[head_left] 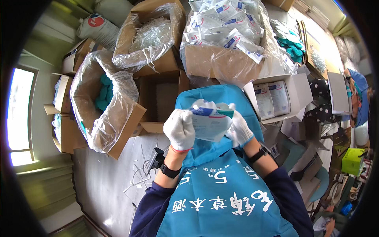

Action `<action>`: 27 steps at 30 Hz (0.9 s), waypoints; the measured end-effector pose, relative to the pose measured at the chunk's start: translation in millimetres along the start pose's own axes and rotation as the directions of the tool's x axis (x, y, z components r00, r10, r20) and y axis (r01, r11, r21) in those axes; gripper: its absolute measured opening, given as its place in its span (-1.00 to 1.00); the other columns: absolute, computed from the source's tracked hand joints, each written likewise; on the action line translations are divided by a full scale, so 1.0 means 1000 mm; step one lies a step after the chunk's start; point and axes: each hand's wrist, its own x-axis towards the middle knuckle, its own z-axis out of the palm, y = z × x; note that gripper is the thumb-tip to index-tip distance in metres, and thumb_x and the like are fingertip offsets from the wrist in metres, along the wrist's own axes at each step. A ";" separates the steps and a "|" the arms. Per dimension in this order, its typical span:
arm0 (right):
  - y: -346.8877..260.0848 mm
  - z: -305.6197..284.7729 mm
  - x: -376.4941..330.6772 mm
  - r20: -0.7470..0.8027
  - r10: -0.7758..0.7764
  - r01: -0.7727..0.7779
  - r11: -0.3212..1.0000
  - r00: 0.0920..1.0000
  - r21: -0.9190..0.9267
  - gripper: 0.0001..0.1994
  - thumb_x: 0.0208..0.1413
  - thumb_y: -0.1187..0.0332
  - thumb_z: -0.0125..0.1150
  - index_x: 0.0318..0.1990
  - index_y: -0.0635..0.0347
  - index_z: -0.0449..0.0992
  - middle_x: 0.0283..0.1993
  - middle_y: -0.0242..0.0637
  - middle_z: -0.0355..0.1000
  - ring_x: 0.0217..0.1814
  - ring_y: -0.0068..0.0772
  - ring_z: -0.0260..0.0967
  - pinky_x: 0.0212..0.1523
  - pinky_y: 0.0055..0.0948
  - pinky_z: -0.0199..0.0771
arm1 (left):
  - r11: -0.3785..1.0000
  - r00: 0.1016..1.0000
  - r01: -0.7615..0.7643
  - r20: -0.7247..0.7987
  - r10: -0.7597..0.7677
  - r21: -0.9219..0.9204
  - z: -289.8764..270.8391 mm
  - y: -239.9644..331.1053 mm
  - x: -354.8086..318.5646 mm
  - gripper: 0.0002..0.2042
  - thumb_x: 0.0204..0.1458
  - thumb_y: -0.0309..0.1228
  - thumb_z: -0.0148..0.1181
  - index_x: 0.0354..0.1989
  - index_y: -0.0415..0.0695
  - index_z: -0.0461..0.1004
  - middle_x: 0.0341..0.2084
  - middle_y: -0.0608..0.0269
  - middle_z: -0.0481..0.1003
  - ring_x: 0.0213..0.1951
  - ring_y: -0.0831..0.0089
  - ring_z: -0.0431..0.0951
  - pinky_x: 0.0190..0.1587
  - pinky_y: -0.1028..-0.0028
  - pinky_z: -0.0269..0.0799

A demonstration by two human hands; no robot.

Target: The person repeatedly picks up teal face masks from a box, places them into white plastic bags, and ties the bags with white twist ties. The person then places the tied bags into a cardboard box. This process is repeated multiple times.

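Note:
In front of my chest, over the teal apron [221, 197] on my lap, I hold up a white and blue plastic packet [208, 125]. My left hand [179, 129], in a white knit glove, is closed on the packet's upper left corner. On the opposite side my right hand [239, 129], gloved the same way, grips the packet's right edge. The packet's top looks crumpled and parted. A bit of teal [226, 113] shows near its upper right corner; whether it is inside or printed on it I cannot tell.
Ahead stands a large carton [221, 61] heaped with similar packets. To its left are a lined carton [148, 63] of clear plastic pieces and another [128, 122] holding teal items. A white box [302, 89] with stacked packets sits at right. A person [355, 94] is farther right.

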 end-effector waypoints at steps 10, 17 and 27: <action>0.009 0.049 -0.035 -0.004 -0.270 0.168 0.613 0.963 -0.772 -0.73 0.13 0.63 0.29 0.01 0.35 0.58 -0.07 -0.30 0.60 -0.06 -0.55 0.52 -0.04 -0.48 0.57 | 0.941 0.988 0.150 0.075 -0.133 -0.304 0.018 -0.010 -0.002 -0.60 0.38 -0.25 -0.05 -0.43 -0.29 0.50 -0.56 0.12 0.49 -0.51 0.35 0.48 -0.41 0.46 0.39; -0.007 0.019 -0.031 0.357 -0.574 0.486 0.083 0.737 -0.870 -0.80 -0.07 0.67 0.31 -0.26 0.25 0.60 -0.30 -0.17 0.56 -0.25 -0.24 0.55 -0.20 -0.43 0.54 | 0.807 0.721 0.525 0.646 -0.252 -0.271 -0.027 0.017 0.052 -0.90 -0.05 -0.64 0.35 -0.34 -0.25 0.60 -0.37 0.23 0.54 -0.29 0.44 0.58 -0.17 0.44 0.51; -0.013 0.041 -0.040 0.481 -0.588 0.470 -0.185 0.651 -0.863 -0.79 -0.14 0.67 0.25 -0.32 0.18 0.53 -0.35 -0.20 0.48 -0.37 -0.10 0.48 -0.33 -0.40 0.48 | 0.986 0.663 -0.136 0.731 0.159 -0.091 -0.029 0.030 0.044 -0.67 -0.26 -0.37 0.48 -0.23 -0.12 0.66 -0.17 0.16 0.57 -0.12 0.17 0.57 -0.01 0.25 0.47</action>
